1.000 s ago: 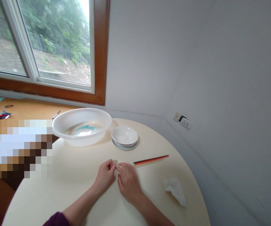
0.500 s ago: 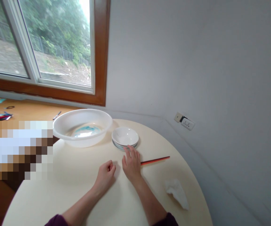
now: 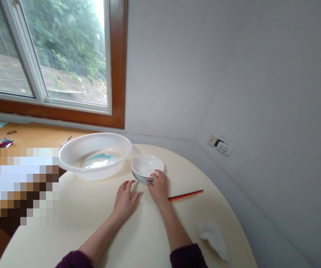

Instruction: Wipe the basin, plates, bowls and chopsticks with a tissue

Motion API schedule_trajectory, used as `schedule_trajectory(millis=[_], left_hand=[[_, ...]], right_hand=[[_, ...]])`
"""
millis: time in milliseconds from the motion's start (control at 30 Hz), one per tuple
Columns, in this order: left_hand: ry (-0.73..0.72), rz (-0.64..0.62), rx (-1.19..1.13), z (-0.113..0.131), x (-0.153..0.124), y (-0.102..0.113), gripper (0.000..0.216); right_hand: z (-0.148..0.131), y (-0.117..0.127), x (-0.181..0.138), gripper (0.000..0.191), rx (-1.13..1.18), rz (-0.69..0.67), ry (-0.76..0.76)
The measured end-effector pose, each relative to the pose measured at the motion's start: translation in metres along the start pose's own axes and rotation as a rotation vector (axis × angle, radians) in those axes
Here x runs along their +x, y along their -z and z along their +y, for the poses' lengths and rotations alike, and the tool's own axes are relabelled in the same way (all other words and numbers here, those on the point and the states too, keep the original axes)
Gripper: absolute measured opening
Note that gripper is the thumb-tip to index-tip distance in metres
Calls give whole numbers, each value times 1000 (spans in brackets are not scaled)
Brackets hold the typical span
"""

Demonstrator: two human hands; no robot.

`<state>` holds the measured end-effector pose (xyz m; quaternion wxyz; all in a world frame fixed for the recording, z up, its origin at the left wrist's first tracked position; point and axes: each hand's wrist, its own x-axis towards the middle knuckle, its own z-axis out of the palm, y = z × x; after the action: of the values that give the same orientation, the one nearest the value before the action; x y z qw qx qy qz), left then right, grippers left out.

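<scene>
A shallow white bowl [image 3: 145,165] sits at the top of a small stack, with a bluish dish [image 3: 141,179] showing beneath it. My right hand [image 3: 159,188] grips the near right rim of the white bowl, its fingertips over the edge and the thumb lower down at the front. To the left, my left hand [image 3: 126,198] is open above the table, thumb and fingers apart, just short of the stack and touching nothing. Beside my right wrist lie red and dark chopsticks [image 3: 186,195], their left ends hidden by the hand.
A big translucent plastic basin [image 3: 101,174] stands left of the stack on the round cream table [image 3: 87,208]. A crumpled white cloth or tissue [image 3: 213,238] lies near the right edge. Behind are a wooden desk [image 3: 40,134] with pens, and a wall socket [image 3: 224,148].
My left hand has opened from a loose fist and moved slightly forward. My right hand has gone from resting near the stack's front to gripping the upper bowl's rim.
</scene>
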<state>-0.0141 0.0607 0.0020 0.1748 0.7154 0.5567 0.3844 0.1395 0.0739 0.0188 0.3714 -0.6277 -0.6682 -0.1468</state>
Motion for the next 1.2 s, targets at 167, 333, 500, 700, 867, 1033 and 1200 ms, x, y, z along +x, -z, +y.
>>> schedule_trajectory(millis=[167, 333, 500, 700, 867, 1033, 1200], left_hand=[[-18, -72, 174, 2, 13, -9, 51], [-18, -100, 196, -1, 23, -15, 48], [-33, -132, 179, 0, 31, -13, 34], [-40, -115, 139, 7, 33, -9, 28], [-43, -117, 141, 6, 34, -10, 30], [-38, -111, 157, 6, 33, -9, 31], [-30, -106, 154, 7, 32, -8, 31]], right_hand=[[2, -1, 9, 5, 31, -92, 17], [5, -4, 15, 4, 73, -151, 52], [5, -4, 18, 6, 69, -187, 45], [4, -6, 17, 10, 31, -161, 63], [7, -7, 15, 11, 65, -152, 87], [8, -7, 11, 14, 86, -144, 107], [11, -6, 9, 15, 130, -86, 110]])
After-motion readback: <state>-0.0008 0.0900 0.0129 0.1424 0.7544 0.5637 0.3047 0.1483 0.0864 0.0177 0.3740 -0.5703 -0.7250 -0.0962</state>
